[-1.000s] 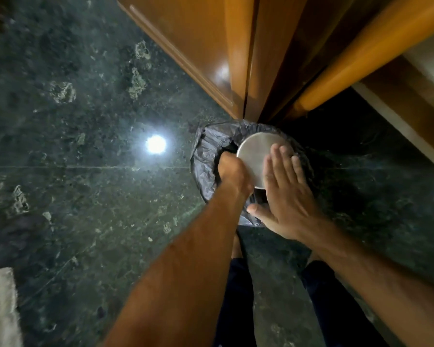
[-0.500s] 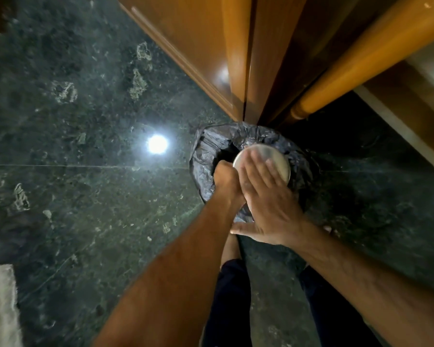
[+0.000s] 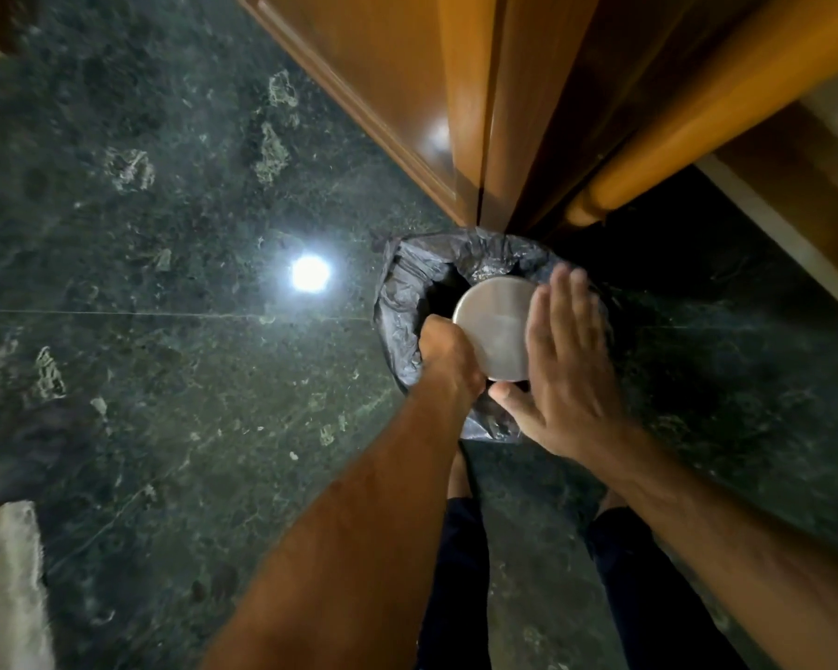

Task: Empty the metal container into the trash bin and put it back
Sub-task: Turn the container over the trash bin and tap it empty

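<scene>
A round metal container (image 3: 494, 326) is held upside down over the trash bin (image 3: 407, 292), its flat shiny base facing up at me. My left hand (image 3: 448, 355) grips its left rim. My right hand (image 3: 559, 365) is flat with fingers spread, lying over the right edge of the base; I cannot tell whether it touches. The bin is lined with a black plastic bag and stands on the floor. The contents of the container and the bin's inside are hidden.
Wooden cabinet doors (image 3: 397, 89) rise just behind the bin, with a rounded wooden edge (image 3: 697, 113) to the right. The dark green marble floor (image 3: 165, 355) reflects a ceiling light. A white cloth (image 3: 6, 587) lies at the lower left. My legs stand just below the bin.
My right hand lay flat on the container's base half a second ago and has now shifted off to the right. The left hand still grips the inverted container over the bin.
</scene>
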